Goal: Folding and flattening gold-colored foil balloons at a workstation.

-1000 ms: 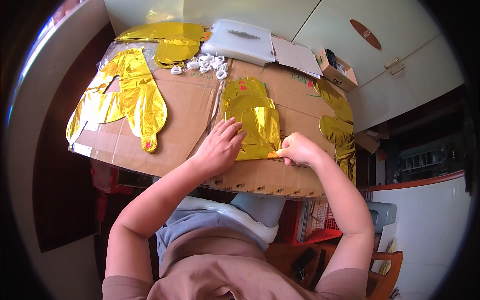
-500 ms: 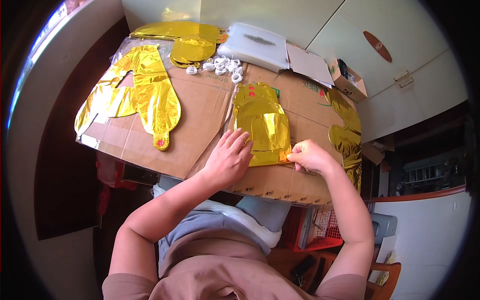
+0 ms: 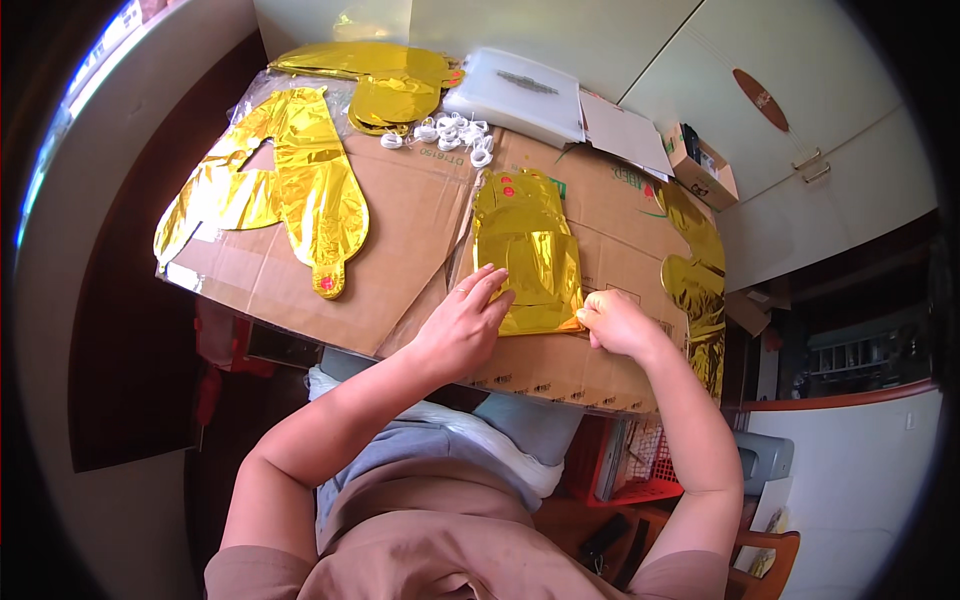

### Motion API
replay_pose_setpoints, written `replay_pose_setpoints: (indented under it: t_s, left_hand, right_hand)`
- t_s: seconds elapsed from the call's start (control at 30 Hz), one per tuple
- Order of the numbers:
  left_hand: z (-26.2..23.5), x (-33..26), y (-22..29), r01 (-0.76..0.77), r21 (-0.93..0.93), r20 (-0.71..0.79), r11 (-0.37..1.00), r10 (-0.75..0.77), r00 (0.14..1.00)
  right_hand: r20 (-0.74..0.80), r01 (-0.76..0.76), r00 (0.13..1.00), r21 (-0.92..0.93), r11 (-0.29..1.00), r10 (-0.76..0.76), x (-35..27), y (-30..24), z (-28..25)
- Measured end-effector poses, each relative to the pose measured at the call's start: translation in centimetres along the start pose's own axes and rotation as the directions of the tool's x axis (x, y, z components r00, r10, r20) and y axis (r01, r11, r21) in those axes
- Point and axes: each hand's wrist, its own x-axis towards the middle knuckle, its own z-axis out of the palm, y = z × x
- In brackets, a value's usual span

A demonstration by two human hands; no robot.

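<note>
A gold foil balloon [image 3: 530,262], folded into a flat packet with small red marks at its far end, lies on brown cardboard in front of me. My left hand [image 3: 466,322] rests at the packet's near left edge, fingers stretched out and slightly spread. At the near right corner, my right hand [image 3: 616,322] pinches the foil between thumb and curled forefinger. To the left lies an unfolded gold foil balloon [image 3: 318,190], wrinkled, with a red mark on its near tab.
Flat gold foil pieces [image 3: 395,98] are piled at the back, beside several white ribbon coils [image 3: 455,130]. A translucent plastic case [image 3: 515,95], white sheets [image 3: 625,135] and a small box [image 3: 700,165] line the far edge. More gold foil [image 3: 695,285] lies along the right edge.
The left hand's fingers have shifted slightly along the packet's left edge. The right hand keeps its pinch at the corner. The whole view has moved a little.
</note>
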Motion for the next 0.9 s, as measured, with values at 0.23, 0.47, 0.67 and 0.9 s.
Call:
replay_pose_setpoints:
  t_s: [0.23,0.47,0.67,0.9]
  left_hand:
    - [0.6,-0.2,-0.1,0.040,-0.019,-0.017,0.999,-0.040,0.999]
    - [0.7,-0.5,0.0,0.083,0.134,0.005,0.988,-0.084,0.996]
    - [0.5,-0.3,0.2,0.082,0.158,0.020,0.984,-0.087,0.996]
    - [0.5,-0.1,0.2,0.083,0.185,0.025,0.979,-0.089,0.996]
  right_hand:
    - [-0.106,0.043,0.992,-0.185,0.982,-0.064,0.0,0.4,1.2]
    - [-0.160,0.064,0.981,-0.286,0.956,-0.113,-0.7,-0.6,1.5]
    - [-0.176,0.061,0.977,-0.307,0.950,-0.119,-0.6,-0.7,1.8]
    - [-0.195,0.036,0.974,-0.363,0.931,-0.113,-0.9,-1.4,2.0]
